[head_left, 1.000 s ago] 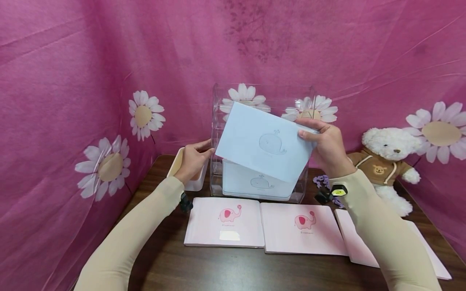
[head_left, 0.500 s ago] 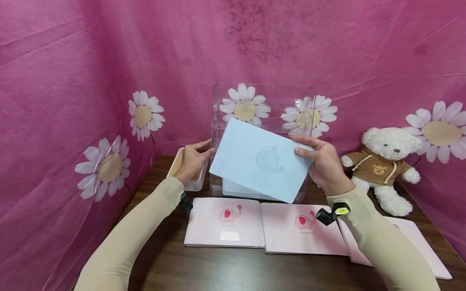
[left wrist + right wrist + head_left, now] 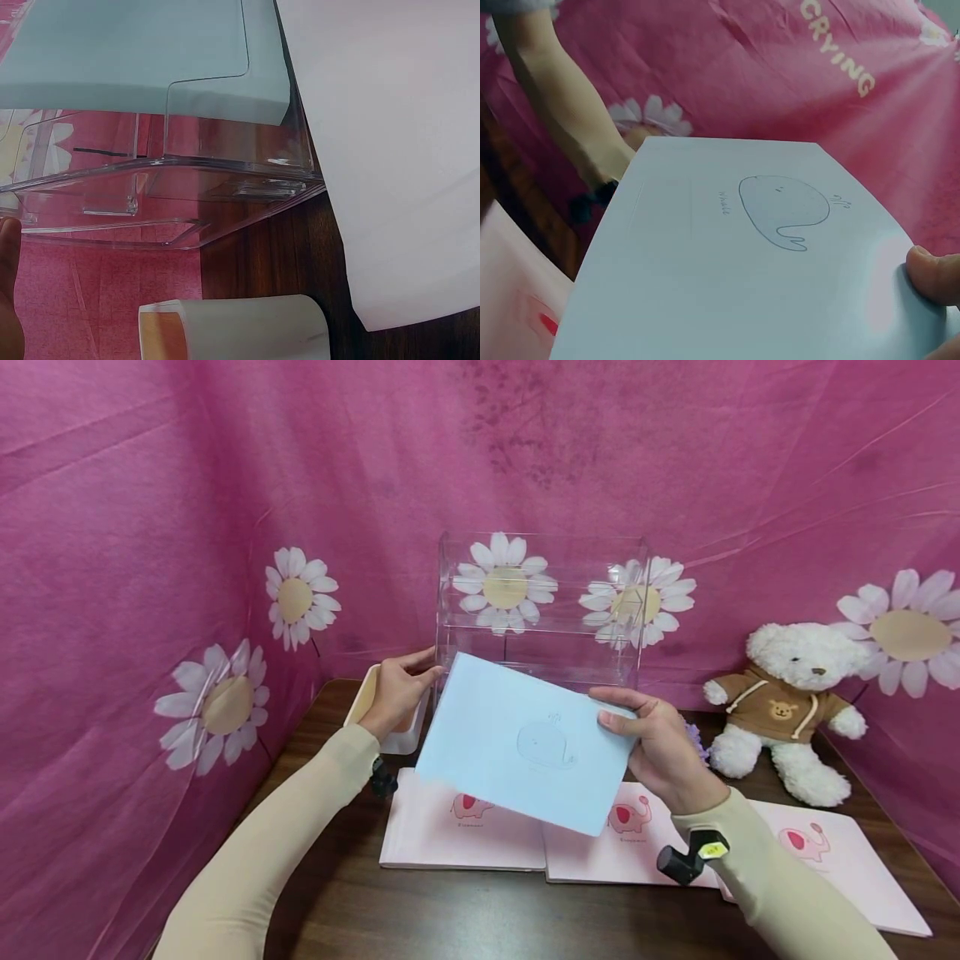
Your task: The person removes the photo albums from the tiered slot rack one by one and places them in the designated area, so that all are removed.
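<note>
My right hand [image 3: 667, 752] pinches the right edge of a pale blue whale booklet [image 3: 502, 743], thumb on its front. The booklet slants in the air, overlapping the lower part of a clear plastic rack [image 3: 536, 647]. In the right wrist view, the cover shows a whale drawing [image 3: 784, 206] with the word "whale". My left hand [image 3: 397, 693] touches the rack's left side with its fingers fairly straight. Only a bit of that hand [image 3: 9, 292] appears in the left wrist view, beside the clear side panel [image 3: 172, 202].
Several pink elephant booklets lie in a row in front, including a left one [image 3: 412, 835], a middle one [image 3: 570, 864] and a right one [image 3: 855, 877]. A white box [image 3: 401, 739] stands left of the rack. A teddy bear [image 3: 780, 710] sits at right, near a purple item [image 3: 695, 739].
My right hand has brought the whale booklet down and toward me, from the rack's middle to over its lower part and the pink booklets. The left hand stays put.
</note>
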The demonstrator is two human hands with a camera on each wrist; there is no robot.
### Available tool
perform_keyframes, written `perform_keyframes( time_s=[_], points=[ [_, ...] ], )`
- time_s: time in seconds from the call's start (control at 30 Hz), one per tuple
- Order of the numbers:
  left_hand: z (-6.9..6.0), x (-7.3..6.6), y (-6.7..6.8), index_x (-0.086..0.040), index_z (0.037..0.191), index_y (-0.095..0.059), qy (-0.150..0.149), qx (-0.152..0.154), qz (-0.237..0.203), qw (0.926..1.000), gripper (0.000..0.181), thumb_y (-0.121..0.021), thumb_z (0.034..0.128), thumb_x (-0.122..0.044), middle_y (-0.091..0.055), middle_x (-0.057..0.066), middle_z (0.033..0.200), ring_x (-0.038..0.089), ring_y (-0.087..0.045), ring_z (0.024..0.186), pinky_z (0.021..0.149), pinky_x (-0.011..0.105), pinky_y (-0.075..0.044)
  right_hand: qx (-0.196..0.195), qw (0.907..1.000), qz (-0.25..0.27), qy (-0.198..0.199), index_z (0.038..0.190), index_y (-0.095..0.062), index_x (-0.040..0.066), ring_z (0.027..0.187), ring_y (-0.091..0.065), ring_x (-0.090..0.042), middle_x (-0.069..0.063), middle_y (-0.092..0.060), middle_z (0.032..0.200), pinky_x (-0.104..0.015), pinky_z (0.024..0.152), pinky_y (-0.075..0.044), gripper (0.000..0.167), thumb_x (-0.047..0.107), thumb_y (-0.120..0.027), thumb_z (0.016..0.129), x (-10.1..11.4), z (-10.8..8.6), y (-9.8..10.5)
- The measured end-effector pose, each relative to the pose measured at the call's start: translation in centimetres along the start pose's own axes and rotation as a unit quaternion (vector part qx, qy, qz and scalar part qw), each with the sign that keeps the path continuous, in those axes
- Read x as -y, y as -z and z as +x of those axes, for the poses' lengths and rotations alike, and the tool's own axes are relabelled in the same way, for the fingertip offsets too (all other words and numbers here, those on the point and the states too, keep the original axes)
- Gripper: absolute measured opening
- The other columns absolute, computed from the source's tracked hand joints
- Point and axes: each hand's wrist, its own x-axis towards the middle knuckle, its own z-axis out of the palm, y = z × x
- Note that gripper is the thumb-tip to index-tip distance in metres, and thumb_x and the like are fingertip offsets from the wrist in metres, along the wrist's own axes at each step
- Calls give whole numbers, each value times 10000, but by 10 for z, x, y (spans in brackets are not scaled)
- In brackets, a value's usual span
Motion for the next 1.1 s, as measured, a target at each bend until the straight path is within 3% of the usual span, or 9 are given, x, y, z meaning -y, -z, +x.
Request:
perform_keyframes(
  time_s=[0.37, 0.8, 1.0, 1.1],
  points=[
    [1, -2, 1, -82, 1360, -644, -11, 16, 148, 9999, 447, -742, 925, -104, -690, 140, 1326, 239, -689, 1188, 941, 259, -591, 742, 9956, 282, -488, 1175, -730, 140, 979, -767, -179, -39, -786, 1101, -354, 816, -640, 321, -47, -538, 1000, -29, -29, -5],
    [-1, -4, 1, -90, 1377, -627, 170, 19, 77, 9998, 464, -740, 927, -104, -648, 112, 1391, 227, -663, 1243, 972, 267, -576, 838, 9853, 275, -1460, 1184, -711, 186, 1036, -753, -198, -28, -774, 1157, -385, 885, -627, 302, 5, -564, 992, -68, -52, -2],
    [1, -3, 0, -97, 1381, -624, 181, -3, 75, 9998, 468, -740, 927, -109, -641, 108, 1399, 224, -653, 1257, 997, 277, -567, 927, 9789, 138, -1816, 1193, -709, 167, 1026, -753, -197, -42, -779, 1129, -376, 895, -622, 286, 25, -592, 974, -90, -60, -8],
    [-1, -3, -1, -105, 1386, -622, 240, -9, 4, 9997, 473, -740, 928, -110, -640, 100, 1404, 217, -652, 1259, 1003, 286, -564, 852, 9764, 99, -1983, 1245, -690, 104, 1042, -748, -202, -66, -772, 1144, -376, 916, -616, 299, 45, -618, 961, -100, -64, -10]
  ],
)
